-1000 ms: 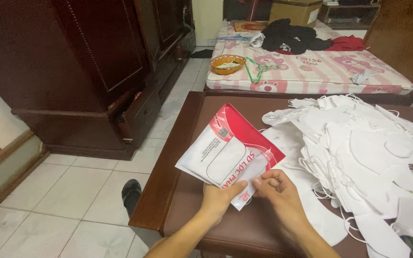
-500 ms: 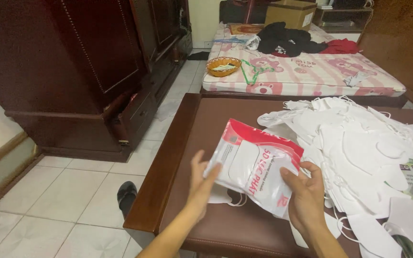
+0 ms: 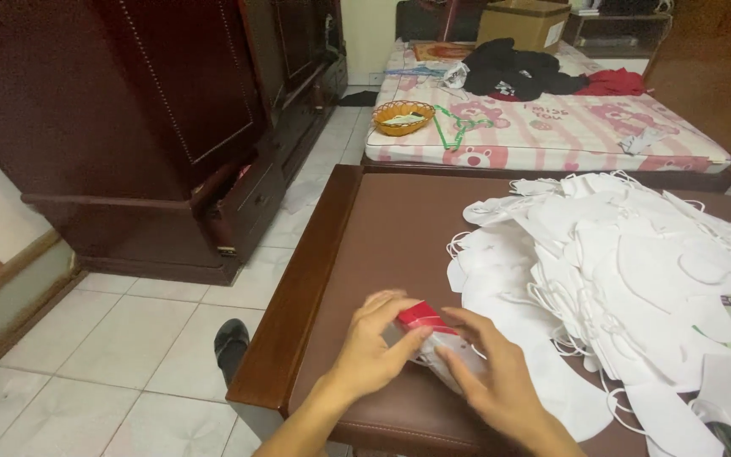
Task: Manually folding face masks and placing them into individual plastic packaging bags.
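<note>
Hands have brought the red-and-clear mask packet [image 3: 430, 337] down from its raised position to the table [image 3: 382, 228] beside the white mask pile [image 3: 628, 271], your left hand [image 3: 371, 349] and right hand [image 3: 492, 381] curled closed around it, pressing it flat.

Both hands [image 3: 433, 355] press red-white packet [image 3: 430, 332] — table [image 3: 315, 279].

Only the two forearms and hands of the person are in view. The left hand [image 3: 371, 349] and the right hand [image 3: 494, 377] are both bare: no glove, no ring, and no watch or band on the wrists. No sleeve reaches the forearms as far as they show. The fingers are slim, with short, plain nails. Lower down, one foot wears a black slipper [image 3: 232, 342].
</note>
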